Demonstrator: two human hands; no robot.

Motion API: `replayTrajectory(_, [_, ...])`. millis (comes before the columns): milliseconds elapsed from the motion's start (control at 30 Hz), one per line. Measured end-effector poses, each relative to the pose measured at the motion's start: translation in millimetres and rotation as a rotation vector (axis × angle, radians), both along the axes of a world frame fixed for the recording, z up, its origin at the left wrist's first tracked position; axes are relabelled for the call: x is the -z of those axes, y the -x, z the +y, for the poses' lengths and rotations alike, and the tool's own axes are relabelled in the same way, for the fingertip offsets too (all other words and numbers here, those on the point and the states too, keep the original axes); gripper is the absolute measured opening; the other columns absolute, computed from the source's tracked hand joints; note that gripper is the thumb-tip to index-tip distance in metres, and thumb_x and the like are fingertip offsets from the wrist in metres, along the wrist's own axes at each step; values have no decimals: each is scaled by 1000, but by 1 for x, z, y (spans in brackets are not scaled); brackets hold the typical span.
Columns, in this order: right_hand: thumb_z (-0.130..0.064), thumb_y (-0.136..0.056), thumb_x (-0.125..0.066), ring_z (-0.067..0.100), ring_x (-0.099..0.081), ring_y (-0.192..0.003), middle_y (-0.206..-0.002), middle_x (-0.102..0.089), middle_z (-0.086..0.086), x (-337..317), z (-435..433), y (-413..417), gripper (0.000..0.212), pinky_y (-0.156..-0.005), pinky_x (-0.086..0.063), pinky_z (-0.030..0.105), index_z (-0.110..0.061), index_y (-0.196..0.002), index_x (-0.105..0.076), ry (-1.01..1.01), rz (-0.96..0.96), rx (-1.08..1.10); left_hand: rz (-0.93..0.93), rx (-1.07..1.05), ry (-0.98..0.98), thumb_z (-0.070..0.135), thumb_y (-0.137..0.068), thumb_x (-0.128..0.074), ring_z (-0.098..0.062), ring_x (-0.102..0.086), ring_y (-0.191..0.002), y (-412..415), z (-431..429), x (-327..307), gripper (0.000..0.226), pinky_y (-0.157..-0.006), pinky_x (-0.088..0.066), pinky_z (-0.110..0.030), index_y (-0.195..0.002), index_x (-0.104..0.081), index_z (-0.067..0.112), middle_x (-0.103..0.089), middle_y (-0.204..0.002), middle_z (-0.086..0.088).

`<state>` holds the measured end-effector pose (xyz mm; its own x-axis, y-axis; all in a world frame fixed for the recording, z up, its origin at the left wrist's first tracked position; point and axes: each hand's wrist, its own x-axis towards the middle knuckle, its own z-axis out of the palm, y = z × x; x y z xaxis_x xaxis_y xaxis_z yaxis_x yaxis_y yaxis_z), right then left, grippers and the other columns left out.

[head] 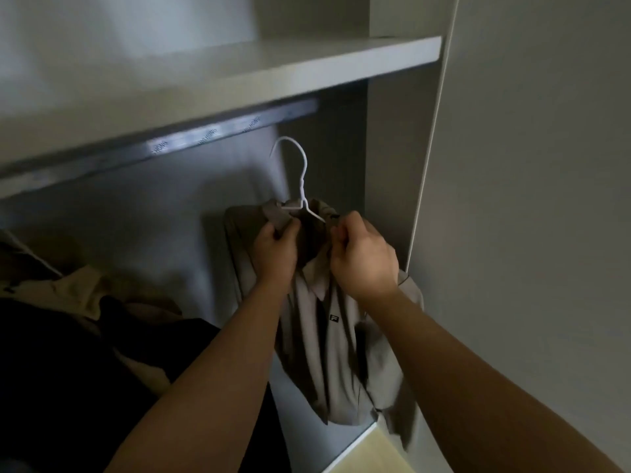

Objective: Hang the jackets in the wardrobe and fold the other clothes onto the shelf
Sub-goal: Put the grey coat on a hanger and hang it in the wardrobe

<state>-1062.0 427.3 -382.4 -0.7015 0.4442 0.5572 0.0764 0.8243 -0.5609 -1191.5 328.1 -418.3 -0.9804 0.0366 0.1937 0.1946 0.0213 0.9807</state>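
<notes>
Left hand (pixel 275 254) and right hand (pixel 363 257) each pinch the grey jacket (pixel 327 353), draped on a white hanger (pixel 302 186).

The person's left hand (pixel 276 250) and right hand (pixel 365 259) are bare, fingers and knuckles uncovered. Behind each hand the wrist runs into a bare left forearm (pixel 211 370) and bare right forearm (pixel 478 363), skin showing to the lower edge.

My left hand (pixel 276 250) and right hand (pixel 363 257) grip the collar of a taupe jacket (pixel 327 353) on a white hanger (pixel 302 179) below the wardrobe rail (pixel 191 139).
</notes>
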Motion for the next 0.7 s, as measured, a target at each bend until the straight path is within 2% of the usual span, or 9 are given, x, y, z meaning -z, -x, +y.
replayTrajectory(67, [-30, -102, -46, 37, -61, -77, -95, -60, 6, 12, 8, 15, 17, -61, -52, 48, -14, -99, -51, -88, 59, -3, 70, -23, -46, 35, -78, -72, -14, -71, -98, 12, 7, 9, 35, -91, -57, -37, -107, -77, 17, -77, -101, 1])
replayTrajectory(233, [-28, -98, -47, 38, -62, -74, -97, -59, 7, 37, 16, 59, 14, -51, -39, 37, -15, -100, -52, -331, 212, 9, 225, 3, -242, 38, -69, -74, -15, -72, -93, 45, 13, 27, 21, -90, -58, -39, -89, -76, 32, -78, -95, 4])
replayTrajectory(333, [-28, -94, -47, 40, -63, -78, -99, -60, 8, 47, 13, 84, 17, -53, -34, 36, -14, -102, -52, -417, 283, 10, 296, -3, -363, 27, -73, -74, -14, -71, -90, 68, 12, 36, 22, -91, -57, -42, -93, -76, 22, -78, -95, 0])
replayTrajectory(400, [-26, -94, -48, 41, -64, -83, -101, -61, 9, 50, 12, 98, 17, -56, -32, 36, -15, -106, -51, -454, 335, 29, 344, -5, -361, 23, -75, -72, -15, -71, -92, 85, 8, 40, 24, -91, -58, -42, -98, -77, 17, -78, -97, -1])
replayTrajectory(567, [-24, -97, -46, 40, -63, -90, -106, -60, 9, 37, 9, 114, 18, -62, -38, 40, -17, -113, -48, -511, 433, 91, 503, 61, -307, 27, -73, -72, -6, -72, -88, 109, -7, 35, 31, -77, -55, -27, -102, -77, 16, -78, -92, 8])
replayTrajectory(700, [-24, -96, -46, 34, -63, -90, -104, -60, 6, 17, 1, 118, 16, -73, -53, 49, -18, -111, -50, -459, 429, 106, 596, 83, -207, 34, -69, -73, -9, -72, -98, 111, -18, 25, 42, -90, -57, -34, -110, -74, 22, -77, -102, 10])
